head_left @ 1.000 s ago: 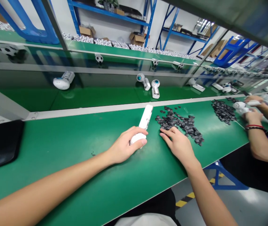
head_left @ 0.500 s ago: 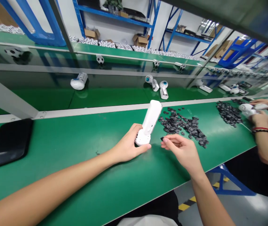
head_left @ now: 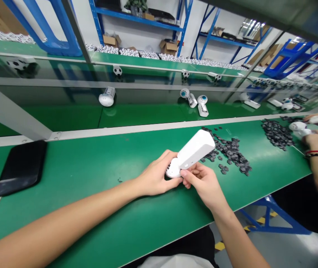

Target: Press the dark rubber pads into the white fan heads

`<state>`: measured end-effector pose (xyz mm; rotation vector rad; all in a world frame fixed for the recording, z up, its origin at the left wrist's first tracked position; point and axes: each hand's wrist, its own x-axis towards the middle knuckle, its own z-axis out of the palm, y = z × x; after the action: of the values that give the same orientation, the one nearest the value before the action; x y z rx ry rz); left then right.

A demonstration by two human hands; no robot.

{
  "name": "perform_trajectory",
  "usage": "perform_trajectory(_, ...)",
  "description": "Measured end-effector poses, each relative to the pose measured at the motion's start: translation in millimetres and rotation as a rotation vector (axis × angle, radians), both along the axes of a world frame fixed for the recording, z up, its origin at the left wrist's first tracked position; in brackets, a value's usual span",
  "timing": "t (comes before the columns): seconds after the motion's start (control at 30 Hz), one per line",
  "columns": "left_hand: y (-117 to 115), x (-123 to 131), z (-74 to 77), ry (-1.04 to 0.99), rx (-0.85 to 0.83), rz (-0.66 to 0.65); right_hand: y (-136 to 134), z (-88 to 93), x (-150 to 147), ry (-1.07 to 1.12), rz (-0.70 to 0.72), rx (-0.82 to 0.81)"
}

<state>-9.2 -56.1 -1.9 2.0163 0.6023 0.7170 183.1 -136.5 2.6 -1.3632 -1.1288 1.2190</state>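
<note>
Right hand (head_left: 200, 180) fingertips bunched at round head (head_left: 173, 169), can't tell if pinching anything, left hand (head_left: 159, 175) gripping that head, so best brace 1 white plastic unit (head_left: 196, 149) firmly, tilted over green worktop (head_left: 114, 219) near black pieces (head_left: 235, 153).

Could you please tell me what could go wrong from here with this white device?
The white device is tilted and the left hand holds its round end, so it might slip.

The right hand touches it near that end and partly hides the contact, so a mistake might go unseen.

Loose black pieces lie near the right hand and could get scattered.
</note>
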Motion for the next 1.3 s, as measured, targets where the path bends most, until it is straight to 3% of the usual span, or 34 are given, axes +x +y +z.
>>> perform_trajectory(0.27, -2.2, -3.7, 0.7, 0.048, 0.045, -0.087, 1.4, -13.1, 5.2, -0.082, 0.029, -0.099)
perform_trajectory(0.43, -4.3, -6.0, 3.6, 0.014, 0.013, -0.083, -0.4, -18.5, 8.2, -0.127, 0.101, -0.073)
perform_trajectory(0.53, -3.9, -2.1, 3.1, -0.086, -0.204, -0.158, -5.1, -19.2, 5.3, -0.146, 0.161, 0.023)
perform_trajectory(0.63, 6.9, 0.3, 2.2, -0.176, -0.384, -0.058, -8.4, -16.7, 6.9, -0.146, 0.240, 0.127)
perform_trajectory(0.7, 23.9, -4.1, 3.5, -0.179, -0.344, 0.154, -7.4, -14.4, 16.8, -0.174, 0.228, 0.179)
perform_trajectory(0.8, 63.0, -23.9, 9.7, -0.108, -0.269, 0.495, -1.3, -13.6, 50.5, -0.338, 0.023, 0.273)
perform_trajectory(0.9, 110.0, -58.6, 22.4, -0.002, -0.196, 0.713, 5.7, -19.5, 95.6, -0.608, -0.239, 0.344)
perform_trajectory(1.0, 155.8, -100.4, 41.2, 0.252, -0.106, 0.902, 10.2, -30.3, 125.1, -0.864, -0.359, 0.392)
perform_trajectory(1.07, 183.9, -124.5, 54.0, 0.477, -0.056, 0.975, 11.9, -36.0, 127.8, -0.999, -0.338, 0.419)
perform_trajectory(1.17, 221.4, -141.6, 68.1, 0.778, 0.005, 0.978, 12.6, -37.5, 114.4, -1.163, -0.239, 0.418)
perform_trajectory(1.3, 262.8, -119.4, 74.9, 0.922, 0.219, 0.917, 10.8, -31.5, 98.0, -1.312, -0.136, 0.376)
